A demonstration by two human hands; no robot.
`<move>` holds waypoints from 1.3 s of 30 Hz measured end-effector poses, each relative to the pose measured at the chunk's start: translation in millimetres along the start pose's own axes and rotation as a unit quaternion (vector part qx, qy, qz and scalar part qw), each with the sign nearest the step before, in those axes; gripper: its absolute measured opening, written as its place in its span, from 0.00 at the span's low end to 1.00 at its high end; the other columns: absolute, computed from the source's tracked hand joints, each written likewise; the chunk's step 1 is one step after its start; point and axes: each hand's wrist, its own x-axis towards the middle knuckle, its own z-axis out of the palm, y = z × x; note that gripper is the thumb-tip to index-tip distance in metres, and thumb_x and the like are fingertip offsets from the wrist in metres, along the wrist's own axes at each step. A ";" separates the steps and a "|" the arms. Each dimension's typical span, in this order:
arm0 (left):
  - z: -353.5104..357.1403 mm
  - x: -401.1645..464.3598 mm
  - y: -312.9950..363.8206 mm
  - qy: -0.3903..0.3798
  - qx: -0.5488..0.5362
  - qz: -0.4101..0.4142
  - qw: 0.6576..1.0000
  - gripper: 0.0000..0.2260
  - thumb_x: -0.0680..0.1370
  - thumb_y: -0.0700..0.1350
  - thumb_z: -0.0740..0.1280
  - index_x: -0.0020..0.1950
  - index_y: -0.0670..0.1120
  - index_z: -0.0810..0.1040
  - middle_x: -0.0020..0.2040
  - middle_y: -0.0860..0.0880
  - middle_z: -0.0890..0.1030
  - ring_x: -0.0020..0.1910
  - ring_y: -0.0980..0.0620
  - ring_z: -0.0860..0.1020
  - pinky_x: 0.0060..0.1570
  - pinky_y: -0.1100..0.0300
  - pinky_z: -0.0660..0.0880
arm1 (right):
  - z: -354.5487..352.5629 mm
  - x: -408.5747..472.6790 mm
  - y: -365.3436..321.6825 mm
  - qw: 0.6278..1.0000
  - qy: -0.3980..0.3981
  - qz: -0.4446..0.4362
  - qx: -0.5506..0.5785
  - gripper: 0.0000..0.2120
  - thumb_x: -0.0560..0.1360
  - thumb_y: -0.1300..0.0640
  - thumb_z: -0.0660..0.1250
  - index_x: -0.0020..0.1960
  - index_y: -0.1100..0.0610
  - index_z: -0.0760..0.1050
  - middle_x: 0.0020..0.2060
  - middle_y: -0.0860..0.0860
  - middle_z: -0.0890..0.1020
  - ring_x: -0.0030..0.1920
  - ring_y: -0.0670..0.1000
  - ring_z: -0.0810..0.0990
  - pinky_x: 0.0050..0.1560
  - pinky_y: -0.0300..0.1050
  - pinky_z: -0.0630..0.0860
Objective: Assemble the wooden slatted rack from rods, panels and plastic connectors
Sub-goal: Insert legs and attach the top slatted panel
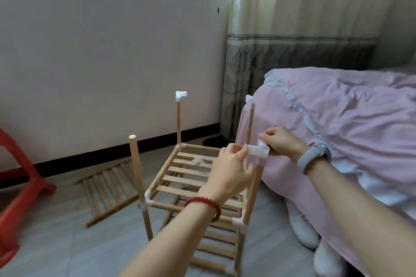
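Both hands, left hand (231, 164) and right hand (281, 141), pinch the white corner connector (258, 152); press it squarely down onto the rod (253, 193) beneath.

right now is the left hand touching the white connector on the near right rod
Touching. The head view shows the left hand pinching the white connector by its left end.

Four upright rods (135, 164), three slatted panels (108, 189).

A bed under a rumpled pink sheet (337, 105) fills the right side, with a pale curtain (292, 18) behind its head, a white wall (101, 63) to its left, and a red plastic stool (15, 189) far left of it.
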 end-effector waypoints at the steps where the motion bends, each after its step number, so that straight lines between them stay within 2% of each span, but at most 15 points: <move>1: 1.1 8.3 4.0 -0.036 0.030 0.003 0.999 0.22 0.78 0.49 0.59 0.72 0.49 0.65 0.66 0.46 0.67 0.65 0.46 0.64 0.64 0.51 0.66 | -7.0 4.2 -1.4 0.999 0.019 0.000 -0.048 0.18 0.79 0.63 0.59 0.30 0.60 0.68 0.26 0.54 0.70 0.27 0.50 0.70 0.26 0.38 0.68; 4: -7.2 25.7 6.4 -0.086 0.102 0.001 0.991 0.21 0.78 0.49 0.59 0.72 0.53 0.65 0.69 0.47 0.64 0.68 0.45 0.61 0.65 0.47 0.61 | -13.1 10.1 -12.4 0.966 0.051 0.005 -0.254 0.12 0.78 0.61 0.58 0.37 0.61 0.73 0.36 0.58 0.77 0.37 0.55 0.72 0.37 0.41 0.67; 6: -18.4 27.2 -4.3 -0.032 0.128 0.004 0.991 0.17 0.78 0.50 0.59 0.68 0.53 0.71 0.67 0.49 0.68 0.67 0.47 0.63 0.64 0.49 0.60 | -2.6 7.5 -24.7 0.937 0.114 -0.033 -0.328 0.09 0.78 0.60 0.57 0.46 0.59 0.74 0.48 0.58 0.78 0.45 0.57 0.73 0.43 0.43 0.66; 10: -53.2 2.1 -48.4 0.187 0.158 0.006 0.970 0.10 0.75 0.44 0.66 0.55 0.47 0.81 0.56 0.49 0.77 0.59 0.46 0.72 0.54 0.51 0.64 | 48.1 1.0 -43.0 0.934 0.197 -0.215 -0.207 0.10 0.78 0.62 0.57 0.53 0.61 0.76 0.53 0.58 0.77 0.58 0.59 0.72 0.55 0.53 0.70; 12: -66.4 -16.6 -79.1 0.267 0.183 -0.005 0.946 0.09 0.71 0.39 0.70 0.51 0.43 0.81 0.52 0.44 0.79 0.54 0.42 0.75 0.50 0.49 0.67 | 81.7 0.3 -43.0 0.933 0.179 -0.268 -0.161 0.10 0.77 0.65 0.57 0.53 0.63 0.76 0.52 0.58 0.77 0.56 0.58 0.73 0.55 0.54 0.70; 14: -73.5 -36.4 -110.4 0.314 0.188 -0.037 0.930 0.14 0.70 0.39 0.70 0.54 0.41 0.78 0.54 0.40 0.76 0.54 0.42 0.73 0.49 0.50 0.68 | 118.2 4.0 -34.7 0.938 0.134 -0.283 -0.147 0.10 0.77 0.66 0.57 0.54 0.63 0.76 0.53 0.58 0.76 0.54 0.56 0.74 0.55 0.53 0.71; 17: -71.9 -57.7 -156.0 0.306 0.116 -0.097 0.940 0.24 0.73 0.46 0.68 0.66 0.40 0.69 0.62 0.37 0.69 0.61 0.46 0.66 0.55 0.54 0.64 | 175.7 23.7 -10.8 0.961 0.023 -0.223 -0.160 0.13 0.78 0.63 0.56 0.60 0.61 0.73 0.58 0.57 0.74 0.59 0.56 0.71 0.60 0.49 0.69; 19: -67.1 -59.1 -174.2 0.254 -0.004 -0.131 0.958 0.31 0.75 0.53 0.67 0.72 0.41 0.60 0.68 0.40 0.65 0.65 0.49 0.64 0.61 0.55 0.63 | 201.5 43.0 11.8 0.963 -0.042 -0.159 -0.212 0.16 0.78 0.63 0.54 0.65 0.58 0.69 0.62 0.57 0.70 0.62 0.57 0.69 0.61 0.48 0.67; 21: -60.3 -50.9 -191.2 0.213 -0.105 -0.156 0.959 0.32 0.74 0.59 0.61 0.74 0.48 0.57 0.66 0.46 0.67 0.62 0.56 0.68 0.59 0.60 0.66 | 223.2 65.0 36.3 0.958 -0.081 -0.110 -0.252 0.19 0.78 0.62 0.53 0.69 0.56 0.65 0.66 0.58 0.66 0.62 0.60 0.68 0.58 0.49 0.68; 22: -56.3 -46.1 -196.3 0.203 -0.133 -0.149 0.958 0.26 0.75 0.60 0.58 0.71 0.53 0.60 0.61 0.49 0.72 0.55 0.59 0.72 0.53 0.63 0.69 | 229.7 75.9 47.6 0.956 -0.086 -0.090 -0.264 0.21 0.78 0.62 0.53 0.70 0.56 0.63 0.66 0.59 0.65 0.62 0.61 0.68 0.57 0.50 0.68; 24: -44.7 -35.5 -212.0 0.209 -0.169 -0.129 0.954 0.10 0.78 0.59 0.54 0.56 0.58 0.65 0.43 0.49 0.77 0.36 0.61 0.74 0.37 0.65 0.72 | 246.1 103.2 69.2 0.955 -0.081 -0.048 -0.280 0.21 0.78 0.59 0.53 0.71 0.56 0.61 0.65 0.60 0.66 0.62 0.61 0.68 0.57 0.51 0.69; 27: -30.2 -24.2 -232.5 0.250 -0.186 -0.091 0.946 0.11 0.79 0.59 0.50 0.46 0.53 0.64 0.29 0.54 0.71 0.26 0.57 0.73 0.25 0.58 0.73 | 266.5 146.2 88.4 0.958 -0.034 0.000 -0.285 0.21 0.78 0.51 0.57 0.69 0.57 0.63 0.63 0.61 0.68 0.63 0.62 0.67 0.58 0.53 0.68; 32: -20.4 -17.1 -247.7 0.289 -0.128 -0.024 0.948 0.16 0.80 0.60 0.48 0.46 0.50 0.64 0.27 0.53 0.69 0.23 0.48 0.71 0.20 0.53 0.69 | 286.6 195.6 100.9 0.946 0.026 0.006 -0.322 0.24 0.77 0.42 0.56 0.67 0.56 0.64 0.60 0.59 0.72 0.60 0.61 0.70 0.52 0.52 0.69; 36: -18.9 -13.0 -251.1 0.298 -0.142 -0.027 0.944 0.12 0.79 0.61 0.48 0.46 0.55 0.62 0.28 0.54 0.68 0.22 0.49 0.70 0.19 0.50 0.69 | 293.2 212.9 101.4 0.937 0.011 0.004 -0.350 0.16 0.80 0.53 0.52 0.63 0.60 0.68 0.59 0.59 0.72 0.58 0.61 0.72 0.48 0.51 0.69; 39: -19.5 -11.9 -250.8 0.295 -0.152 -0.043 0.942 0.13 0.78 0.62 0.48 0.46 0.55 0.62 0.29 0.55 0.68 0.22 0.50 0.69 0.19 0.52 0.69 | 291.4 209.1 93.6 0.954 0.058 0.009 -0.295 0.15 0.81 0.56 0.52 0.63 0.61 0.67 0.58 0.60 0.72 0.56 0.62 0.74 0.46 0.50 0.68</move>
